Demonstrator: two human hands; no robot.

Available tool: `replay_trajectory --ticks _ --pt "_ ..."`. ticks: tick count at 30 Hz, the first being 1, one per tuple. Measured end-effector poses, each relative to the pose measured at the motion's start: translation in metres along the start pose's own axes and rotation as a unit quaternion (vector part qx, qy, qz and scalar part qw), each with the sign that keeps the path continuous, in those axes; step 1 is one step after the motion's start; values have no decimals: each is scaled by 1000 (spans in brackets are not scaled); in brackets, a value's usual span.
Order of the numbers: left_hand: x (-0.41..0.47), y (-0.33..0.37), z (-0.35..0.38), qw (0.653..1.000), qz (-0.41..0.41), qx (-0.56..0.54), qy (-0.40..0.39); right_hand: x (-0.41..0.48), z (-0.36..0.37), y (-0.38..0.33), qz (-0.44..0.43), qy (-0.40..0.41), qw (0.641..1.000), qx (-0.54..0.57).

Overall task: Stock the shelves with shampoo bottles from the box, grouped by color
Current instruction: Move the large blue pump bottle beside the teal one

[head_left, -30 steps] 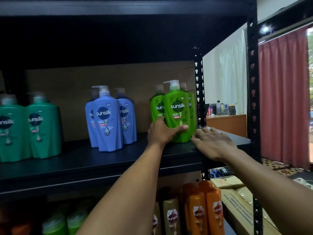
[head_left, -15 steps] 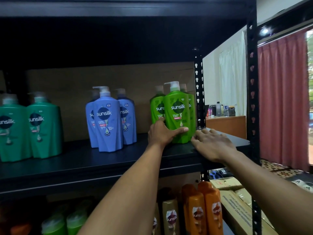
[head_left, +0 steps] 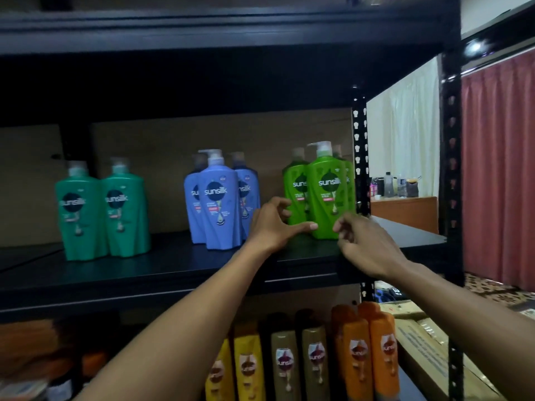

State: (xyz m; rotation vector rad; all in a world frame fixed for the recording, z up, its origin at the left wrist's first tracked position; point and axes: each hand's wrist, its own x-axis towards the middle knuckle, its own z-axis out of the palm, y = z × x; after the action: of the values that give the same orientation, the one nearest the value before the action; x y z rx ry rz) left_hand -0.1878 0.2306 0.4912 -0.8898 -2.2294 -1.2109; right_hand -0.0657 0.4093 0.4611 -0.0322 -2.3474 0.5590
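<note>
On the black shelf (head_left: 173, 264) three light green pump bottles (head_left: 327, 198) stand grouped at the right end. Blue bottles (head_left: 221, 204) are in the middle and dark green ones (head_left: 81, 215) at the left. My left hand (head_left: 275, 224) is at the base of the front light green bottle, with the thumb tip touching its lower left and the fingers loosely curled. My right hand (head_left: 364, 241) hovers at the bottle's lower right corner, fingers loosely curled and lifted off the shelf. Neither hand wraps the bottle.
The shelf below holds orange bottles (head_left: 356, 354), brown ones (head_left: 285, 366) and yellow ones (head_left: 249, 369). Cardboard boxes (head_left: 428, 357) sit on the floor at the lower right. A black upright post (head_left: 451, 169) bounds the shelf's right end, with a red curtain (head_left: 498, 169) beyond.
My left hand has let go of the front light green bottle and drawn back; only the thumb still touches it. My right hand has lifted off the shelf and curled its fingers.
</note>
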Motion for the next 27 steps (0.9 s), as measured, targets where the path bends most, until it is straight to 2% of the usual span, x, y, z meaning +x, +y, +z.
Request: replay_trajectory --ticks 5,10,12,15,20,24,27 --pt "-25 -27 -72 998 22 0 60 20 37 -61 -30 -8 995 90" --pt "-28 -64 -119 987 9 50 151 50 88 -106 49 -7 988 147" --pt "-23 -72 -120 983 -22 61 172 56 97 -108 93 -18 988 120" --pt "-12 -73 -107 981 -94 47 162 59 101 -109 132 -37 988 73" --pt "6 -75 -80 970 -157 33 182 59 105 -107 109 -77 991 -7" --pt "10 -80 -76 964 -212 69 143 59 103 -109 80 -108 989 -69" --pt "5 -79 -85 962 -210 120 129 59 103 -110 61 -118 986 -100"
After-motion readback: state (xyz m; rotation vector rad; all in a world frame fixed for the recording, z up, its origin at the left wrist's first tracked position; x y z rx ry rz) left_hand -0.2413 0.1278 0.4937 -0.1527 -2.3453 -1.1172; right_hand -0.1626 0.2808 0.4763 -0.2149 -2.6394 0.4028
